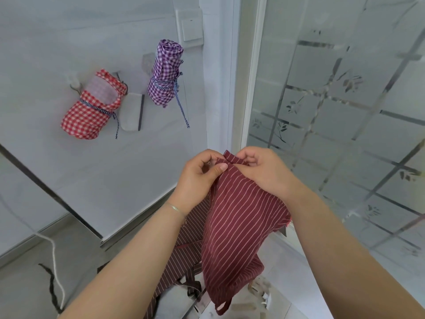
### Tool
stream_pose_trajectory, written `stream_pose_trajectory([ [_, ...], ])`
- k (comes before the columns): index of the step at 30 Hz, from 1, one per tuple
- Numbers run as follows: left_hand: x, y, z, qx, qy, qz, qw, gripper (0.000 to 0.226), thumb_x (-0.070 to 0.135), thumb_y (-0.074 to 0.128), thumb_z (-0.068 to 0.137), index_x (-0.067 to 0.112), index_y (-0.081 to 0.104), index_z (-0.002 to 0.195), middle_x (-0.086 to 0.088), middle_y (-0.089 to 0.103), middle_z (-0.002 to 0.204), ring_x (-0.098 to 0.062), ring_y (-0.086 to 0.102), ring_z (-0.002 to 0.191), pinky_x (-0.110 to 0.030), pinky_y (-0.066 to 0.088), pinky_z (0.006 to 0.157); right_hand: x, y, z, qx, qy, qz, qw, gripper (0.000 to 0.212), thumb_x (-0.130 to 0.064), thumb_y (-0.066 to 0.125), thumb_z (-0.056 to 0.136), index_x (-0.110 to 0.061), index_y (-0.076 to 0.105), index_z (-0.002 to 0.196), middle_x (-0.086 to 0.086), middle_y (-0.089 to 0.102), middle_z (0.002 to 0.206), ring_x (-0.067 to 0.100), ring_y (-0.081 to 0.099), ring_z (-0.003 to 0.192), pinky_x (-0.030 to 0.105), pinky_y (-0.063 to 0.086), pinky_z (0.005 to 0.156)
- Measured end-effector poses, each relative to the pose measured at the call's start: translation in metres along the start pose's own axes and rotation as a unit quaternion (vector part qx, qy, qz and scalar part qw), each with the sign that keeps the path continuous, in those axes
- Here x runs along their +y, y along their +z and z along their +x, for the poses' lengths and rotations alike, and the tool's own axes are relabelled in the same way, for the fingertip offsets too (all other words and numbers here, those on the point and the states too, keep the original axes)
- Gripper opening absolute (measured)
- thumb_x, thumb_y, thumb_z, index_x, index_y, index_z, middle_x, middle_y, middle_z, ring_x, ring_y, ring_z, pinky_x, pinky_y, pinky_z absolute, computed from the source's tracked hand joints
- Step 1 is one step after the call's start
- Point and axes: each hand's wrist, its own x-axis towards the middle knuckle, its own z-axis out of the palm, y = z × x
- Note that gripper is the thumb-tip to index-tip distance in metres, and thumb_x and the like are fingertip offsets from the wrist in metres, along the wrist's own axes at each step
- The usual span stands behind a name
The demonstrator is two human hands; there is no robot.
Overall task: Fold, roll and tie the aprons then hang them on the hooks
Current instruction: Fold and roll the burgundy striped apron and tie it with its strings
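A dark red apron with thin white stripes (pixel 236 226) hangs folded from both my hands in the middle of the view. My left hand (pixel 197 178) pinches its top edge between thumb and curled fingers. My right hand (pixel 259 169) grips the same top edge from the right, close beside the left. A red gingham apron roll (pixel 89 111), tied with a striped cord, hangs on a wall hook at the left. A purple gingham apron roll (pixel 164 72), also tied, hangs on a hook to its right.
A light switch plate (pixel 192 31) sits on the wall above the purple roll. A frosted glass door (pixel 345 100) stands at the right. A white cord (pixel 54 256) trails over the floor at the lower left. A small white pad (pixel 131 111) is stuck between the rolls.
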Motion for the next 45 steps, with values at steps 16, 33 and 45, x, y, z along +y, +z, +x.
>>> stream_pose_trajectory([
  [16,0.015,0.005,0.013,-0.023,-0.087,0.025,0.996,0.015,0.015,0.066,0.089,0.017,0.069,0.075,0.002,0.058,0.063,-0.01,0.055,0.062,-0.028,0.048,0.064,0.007,0.004,-0.004,0.057,-0.058,-0.029,0.996,0.014,-0.017,0.059,0.094,-0.028,0.062,0.088,-0.009,0.068,0.081,-0.001,0.063,0.074,0.02,0.049,0.074],
  [33,-0.003,-0.014,0.039,0.225,-0.069,-0.01,0.972,0.023,0.016,0.051,0.099,0.018,0.057,0.077,0.003,0.054,0.072,-0.01,0.047,0.069,-0.028,0.042,0.068,0.012,-0.015,-0.011,-0.086,0.03,-0.062,0.994,0.06,-0.057,0.064,0.08,0.001,0.056,0.067,0.004,0.052,0.062,0.015,0.048,0.056,0.028,0.037,0.058],
  [45,-0.019,-0.104,0.059,0.345,-0.095,0.033,0.933,0.019,0.023,0.046,0.101,0.01,0.058,0.095,0.006,0.054,0.078,-0.007,0.048,0.072,-0.029,0.041,0.073,0.0,-0.065,-0.014,-0.114,-0.069,0.257,0.957,0.034,-0.043,0.066,0.085,-0.01,0.07,0.093,0.003,0.063,0.099,0.016,0.061,0.089,0.029,0.047,0.086],
])
